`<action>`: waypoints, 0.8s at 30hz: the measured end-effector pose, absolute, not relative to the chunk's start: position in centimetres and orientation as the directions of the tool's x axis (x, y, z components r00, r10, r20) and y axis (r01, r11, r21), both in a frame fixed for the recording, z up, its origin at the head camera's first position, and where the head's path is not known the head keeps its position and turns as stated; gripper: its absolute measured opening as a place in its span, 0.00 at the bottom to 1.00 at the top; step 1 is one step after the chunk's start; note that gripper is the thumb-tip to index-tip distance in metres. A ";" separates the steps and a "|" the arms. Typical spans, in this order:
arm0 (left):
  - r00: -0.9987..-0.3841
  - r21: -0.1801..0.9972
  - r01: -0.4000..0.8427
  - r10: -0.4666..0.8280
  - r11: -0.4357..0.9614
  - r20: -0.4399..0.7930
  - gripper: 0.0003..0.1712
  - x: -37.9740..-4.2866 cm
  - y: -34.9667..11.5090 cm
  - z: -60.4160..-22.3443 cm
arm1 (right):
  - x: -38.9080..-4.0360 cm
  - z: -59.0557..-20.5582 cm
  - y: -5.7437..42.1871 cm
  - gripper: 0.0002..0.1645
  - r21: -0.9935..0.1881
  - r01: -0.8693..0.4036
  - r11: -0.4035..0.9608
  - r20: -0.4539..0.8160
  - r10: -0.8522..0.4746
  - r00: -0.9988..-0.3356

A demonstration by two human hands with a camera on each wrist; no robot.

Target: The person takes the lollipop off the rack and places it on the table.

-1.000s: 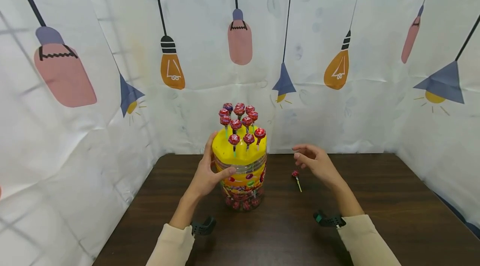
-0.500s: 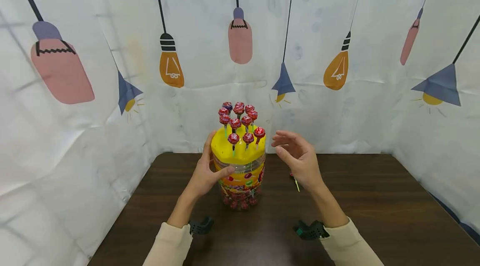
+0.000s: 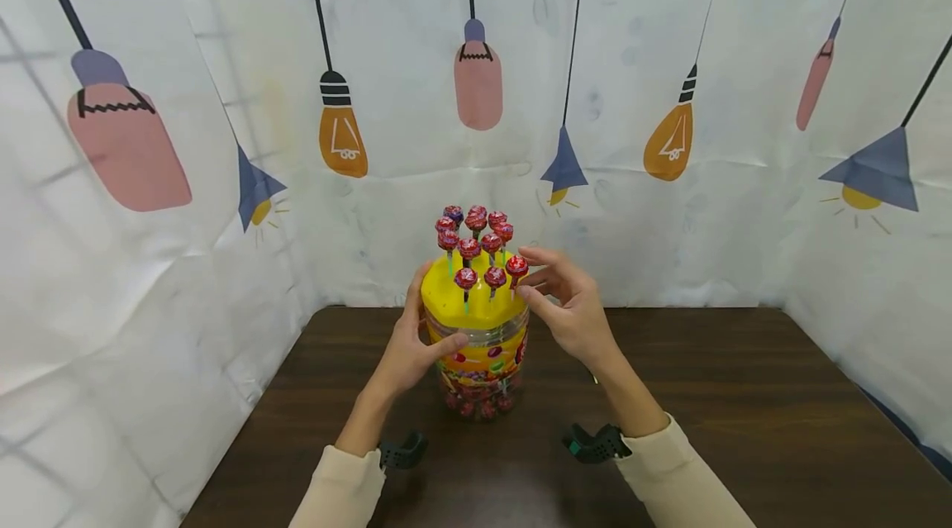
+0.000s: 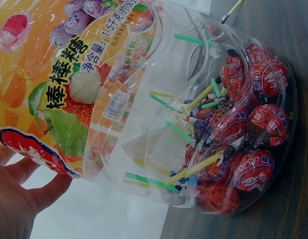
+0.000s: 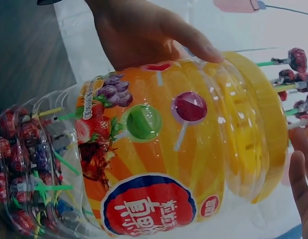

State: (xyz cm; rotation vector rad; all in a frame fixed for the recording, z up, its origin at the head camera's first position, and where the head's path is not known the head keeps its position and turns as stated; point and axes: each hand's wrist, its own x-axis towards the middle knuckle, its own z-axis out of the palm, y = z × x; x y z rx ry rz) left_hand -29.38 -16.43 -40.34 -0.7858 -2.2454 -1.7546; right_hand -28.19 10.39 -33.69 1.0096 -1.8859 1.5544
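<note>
A clear plastic candy jar with a yellow lid stands upright on the table. Several red-wrapped lollipops poke up out of the lid on their sticks. My left hand grips the jar's left side, its thumb across the front below the lid. At the lid's right edge, the relaxed fingers of my right hand come right up to the rightmost lollipop, thumb below its head. More lollipops fill the jar's bottom in the left wrist view.
The dark wooden table extends on both sides of the jar. Behind it hangs a white cloth printed with lamps. A loose lollipop on the table is mostly hidden behind my right forearm, only its stick end showing.
My right hand has moved left from over the loose lollipop to the rightmost lollipop on the lid. The left hand has kept its grip on the jar.
</note>
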 end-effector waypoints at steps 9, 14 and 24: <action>-0.845 0.844 0.509 0.286 0.167 0.453 0.62 -29.3 -16.3 -40.3 | -28.4 -33.6 9.6 0.28 -0.618 -0.782 0.079 0.757 -0.208 -0.619; -0.845 0.845 0.508 0.285 0.165 0.452 0.61 -29.3 -16.3 -40.4 | -28.4 -33.7 9.5 0.29 -0.618 -0.782 0.084 0.758 -0.200 -0.621; -0.844 0.844 0.511 0.280 0.164 0.457 0.61 -29.4 -16.3 -40.5 | -28.4 -33.5 9.0 0.26 -0.589 -0.805 0.075 0.791 -0.149 -0.593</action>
